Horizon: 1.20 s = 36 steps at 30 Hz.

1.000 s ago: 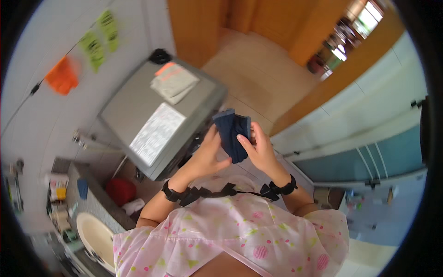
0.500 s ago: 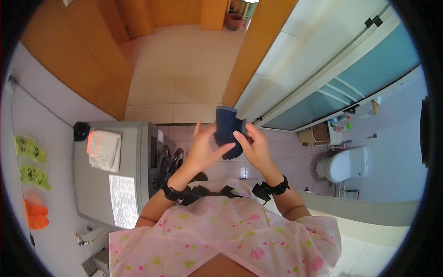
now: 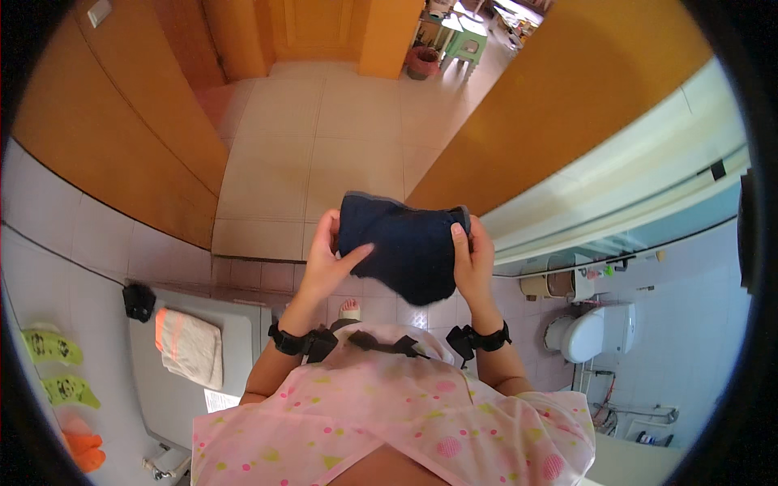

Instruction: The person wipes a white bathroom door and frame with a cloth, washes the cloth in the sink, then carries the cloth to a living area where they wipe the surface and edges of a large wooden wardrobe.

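A dark blue cloth garment (image 3: 401, 251) with grey edging is spread between my hands at about chest height. It looks like short underwear, though its exact kind is hard to tell. My left hand (image 3: 324, 263) grips its left side, with the thumb across the front and the fingers behind. At the opposite edge, my right hand (image 3: 475, 261) pinches the upper corner between thumb and fingers. The lower part of the cloth hangs free in a rounded bulge. Black bands are strapped round both wrists.
To the left stands a grey washing machine (image 3: 170, 405) with a folded grey-and-orange towel (image 3: 194, 348) and a black item (image 3: 139, 301) on top. A wooden door (image 3: 559, 105) is ahead on the right. A white toilet (image 3: 585, 336) stands at the right, beyond the sliding glass panel.
The garment went from folded narrow to opened out wide. My hands have moved apart, the left one leftward and the right one slightly rightward. The view has tilted up toward the doorway.
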### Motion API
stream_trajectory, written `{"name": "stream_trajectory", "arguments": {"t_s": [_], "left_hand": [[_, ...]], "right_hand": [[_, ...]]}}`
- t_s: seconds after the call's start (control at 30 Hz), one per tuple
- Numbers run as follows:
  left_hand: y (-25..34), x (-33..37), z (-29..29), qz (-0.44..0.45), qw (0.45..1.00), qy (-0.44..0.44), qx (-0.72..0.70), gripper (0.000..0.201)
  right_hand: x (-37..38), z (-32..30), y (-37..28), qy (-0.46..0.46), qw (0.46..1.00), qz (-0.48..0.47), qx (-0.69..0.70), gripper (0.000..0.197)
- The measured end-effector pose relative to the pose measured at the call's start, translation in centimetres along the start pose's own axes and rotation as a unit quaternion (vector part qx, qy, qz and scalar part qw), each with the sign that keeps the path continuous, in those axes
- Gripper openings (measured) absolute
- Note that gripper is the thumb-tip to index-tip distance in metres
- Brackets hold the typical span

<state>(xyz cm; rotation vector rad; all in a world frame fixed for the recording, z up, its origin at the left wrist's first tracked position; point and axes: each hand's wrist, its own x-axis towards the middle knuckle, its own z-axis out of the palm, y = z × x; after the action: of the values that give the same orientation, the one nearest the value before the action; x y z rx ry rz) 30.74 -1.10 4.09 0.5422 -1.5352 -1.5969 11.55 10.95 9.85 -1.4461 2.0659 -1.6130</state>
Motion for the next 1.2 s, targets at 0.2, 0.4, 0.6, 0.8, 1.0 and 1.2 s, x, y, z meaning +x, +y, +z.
{"name": "stream_trajectory", "arguments": {"t_s": [0.2,0.4,0.6,0.8,1.0,1.2], "left_hand": [[-1.5,5.3,-5.8,-0.154,0.986,-0.061,-0.036,0.040],[-2.7,9.4,-9.8,-0.196,0.980,-0.047,0.011,0.039],[-3.7,15.0,-14.7,-0.190,0.974,0.120,0.007,0.035],[-2.5,23.5,-17.1,-0.294,0.942,0.066,0.148,0.034],[-2.9,32.4,-19.8,-0.186,0.971,0.134,0.064,0.040],[-3.9,40.2,-18.2,-0.260,0.960,0.077,0.074,0.047]], "right_hand": [[7.7,3.0,3.7,-0.020,0.987,0.097,0.130,0.016],[14.3,6.4,6.9,-0.063,0.982,0.119,0.129,0.016],[23.8,8.9,10.9,-0.046,0.981,0.127,0.143,0.017],[34.1,11.0,13.1,-0.157,0.945,0.086,0.275,0.029],[41.5,10.7,16.1,-0.199,0.969,0.079,0.122,0.021],[44.5,10.4,20.7,-0.032,0.997,0.043,0.056,0.011]]}}
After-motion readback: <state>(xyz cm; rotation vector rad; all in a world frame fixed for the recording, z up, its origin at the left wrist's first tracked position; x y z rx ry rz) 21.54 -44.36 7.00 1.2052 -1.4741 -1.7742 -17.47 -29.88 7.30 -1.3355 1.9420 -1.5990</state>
